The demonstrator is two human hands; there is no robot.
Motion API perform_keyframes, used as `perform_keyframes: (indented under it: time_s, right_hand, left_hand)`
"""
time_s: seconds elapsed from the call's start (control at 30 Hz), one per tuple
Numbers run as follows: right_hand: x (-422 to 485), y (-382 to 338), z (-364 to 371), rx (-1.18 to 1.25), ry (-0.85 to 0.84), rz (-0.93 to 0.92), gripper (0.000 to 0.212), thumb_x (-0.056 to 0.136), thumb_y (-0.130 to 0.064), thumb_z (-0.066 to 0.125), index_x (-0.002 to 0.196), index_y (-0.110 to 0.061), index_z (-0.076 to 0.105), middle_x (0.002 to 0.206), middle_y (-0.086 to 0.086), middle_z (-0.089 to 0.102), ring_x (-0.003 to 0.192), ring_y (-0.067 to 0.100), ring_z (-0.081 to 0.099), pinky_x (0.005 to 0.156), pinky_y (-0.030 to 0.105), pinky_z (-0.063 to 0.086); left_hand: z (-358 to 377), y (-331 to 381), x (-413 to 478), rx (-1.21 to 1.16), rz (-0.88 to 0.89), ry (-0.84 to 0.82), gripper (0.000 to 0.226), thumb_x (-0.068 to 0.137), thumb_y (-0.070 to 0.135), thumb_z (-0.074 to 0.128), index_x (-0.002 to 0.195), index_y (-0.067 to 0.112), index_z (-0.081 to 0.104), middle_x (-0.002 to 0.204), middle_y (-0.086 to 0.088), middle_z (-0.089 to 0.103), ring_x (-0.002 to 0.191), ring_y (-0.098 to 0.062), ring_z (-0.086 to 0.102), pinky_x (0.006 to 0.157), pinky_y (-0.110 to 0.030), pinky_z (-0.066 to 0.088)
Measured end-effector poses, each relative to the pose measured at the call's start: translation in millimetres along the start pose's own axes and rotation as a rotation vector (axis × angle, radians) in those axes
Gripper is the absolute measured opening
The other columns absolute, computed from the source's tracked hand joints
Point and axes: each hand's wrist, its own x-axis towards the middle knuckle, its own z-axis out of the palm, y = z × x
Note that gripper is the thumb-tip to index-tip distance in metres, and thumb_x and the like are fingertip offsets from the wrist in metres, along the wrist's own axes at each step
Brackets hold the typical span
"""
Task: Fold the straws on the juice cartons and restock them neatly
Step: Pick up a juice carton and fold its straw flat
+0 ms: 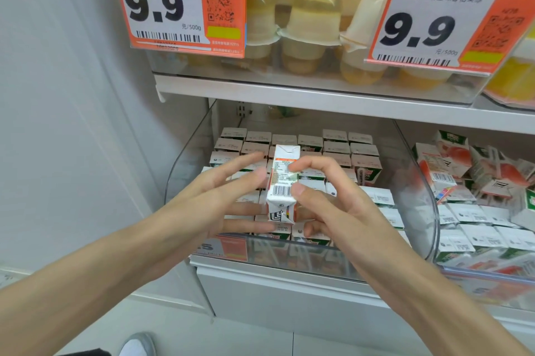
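Small white-and-orange cardboard juice carton (282,182) stood upright over the clear plastic bin (420,182), pinched by thumb and forefinger of my right hand (327,205), straight fingers of my left hand (220,196) touching its left side; straw not visible.

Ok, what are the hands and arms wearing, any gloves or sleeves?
Nothing visible. The left hand and right hand are bare, with no gloves, rings or watch, and the forearms show no sleeves as far as the frame reaches.
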Motion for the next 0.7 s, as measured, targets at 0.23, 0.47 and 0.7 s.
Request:
perform_keyframes:
  time_s: [0.23,0.47,0.7]
  right_hand:
    - [-1.6,5.0,0.9,-0.018,0.025,-0.016,0.077,0.093,-0.028,0.082,0.135,-0.072,0.035,0.114,-0.011,0.079,0.103,0.011,0.078,0.091,0.033,0.056]
    - [-1.1,4.8,4.0,-0.029,0.124,-0.098,0.059,0.077,-0.046,0.086,0.130,-0.059,0.061,0.118,-0.012,0.077,0.106,0.011,0.076,0.078,0.027,0.064]
    - [0.6,4.1,-0.3,0.017,0.197,-0.025,0.053,0.091,-0.023,0.080,0.138,-0.040,0.063,0.110,-0.009,0.082,0.101,0.010,0.078,0.089,0.027,0.061]
  left_hand:
    - [-1.1,-2.2,-5.7,0.171,0.054,-0.051,0.048,0.097,0.024,0.073,0.144,0.033,0.064,0.139,0.014,0.071,0.121,-0.016,0.073,0.102,-0.035,0.060]
    - [5.6,-8.7,-4.0,0.197,0.147,0.040,0.059,0.080,0.008,0.089,0.130,0.036,0.073,0.128,0.015,0.073,0.114,-0.012,0.076,0.087,-0.026,0.063]
    - [6.0,-6.9,-0.6,0.106,0.085,0.037,0.043,0.092,0.013,0.078,0.132,0.024,0.068,0.133,-0.002,0.066,0.103,-0.030,0.080,0.085,-0.043,0.067]
